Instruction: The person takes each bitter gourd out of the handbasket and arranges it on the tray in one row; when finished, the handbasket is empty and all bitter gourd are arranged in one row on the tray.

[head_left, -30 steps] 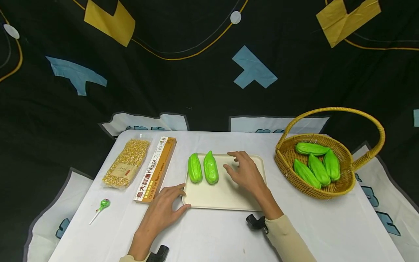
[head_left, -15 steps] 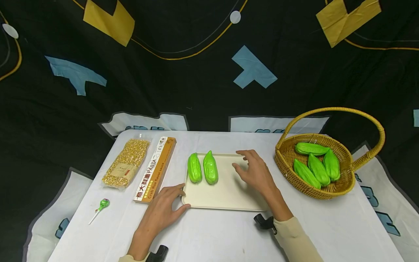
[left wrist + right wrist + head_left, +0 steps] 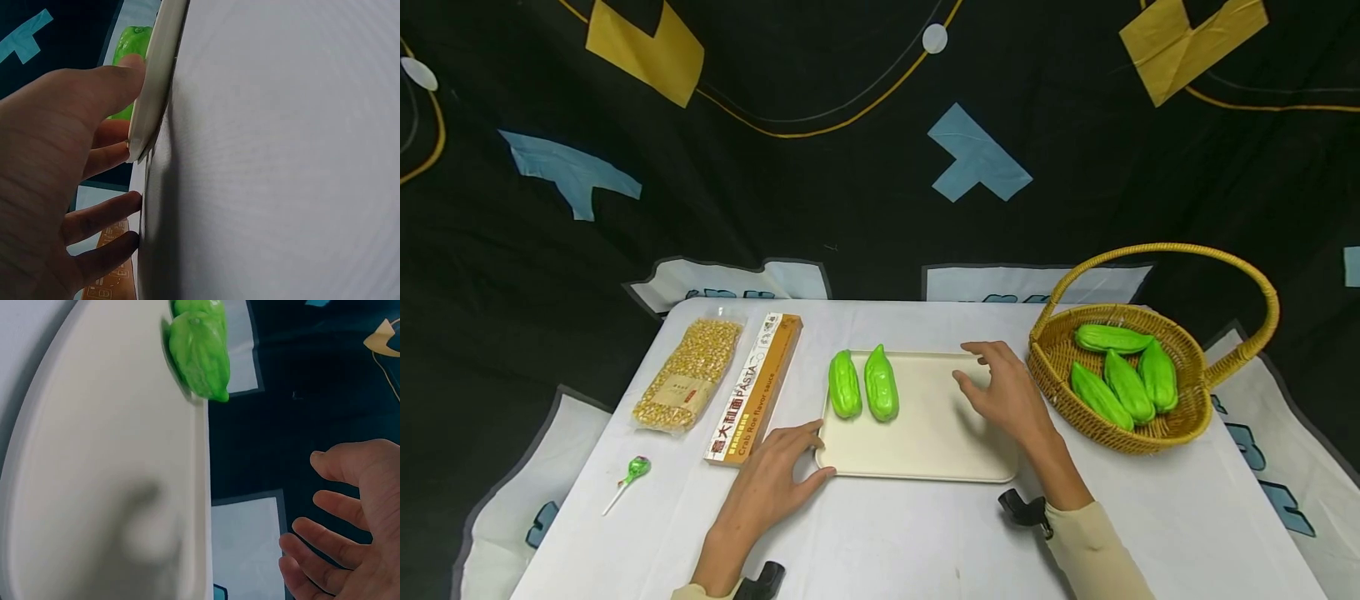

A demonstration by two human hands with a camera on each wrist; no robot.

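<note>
A cream tray (image 3: 917, 446) lies flat on the white tablecloth. Two glossy green gourds, the left one (image 3: 845, 385) and the right one (image 3: 881, 385), rest side by side on its left half. At the tray's near left corner is my left hand (image 3: 771, 475), thumb and fingers spread against the rim; in the left wrist view its thumb touches the edge. My right hand (image 3: 1006, 396) hovers above the tray's right side, fingers loosely spread, holding nothing. The right wrist view shows the same hand (image 3: 353, 531) apart from the tray, with its shadow below.
On the right stands a wicker basket (image 3: 1067, 417) with a tall handle, holding several green gourds (image 3: 1126, 390). Left of the tray lie a pasta box (image 3: 756, 387), a bag of corn kernels (image 3: 692, 371) and a lollipop (image 3: 637, 468). A black printed cloth (image 3: 820, 208) hangs behind.
My right hand has drifted rightward over the tray, away from the gourds toward the basket side. The left hand, tray and gourds have stayed in place.
</note>
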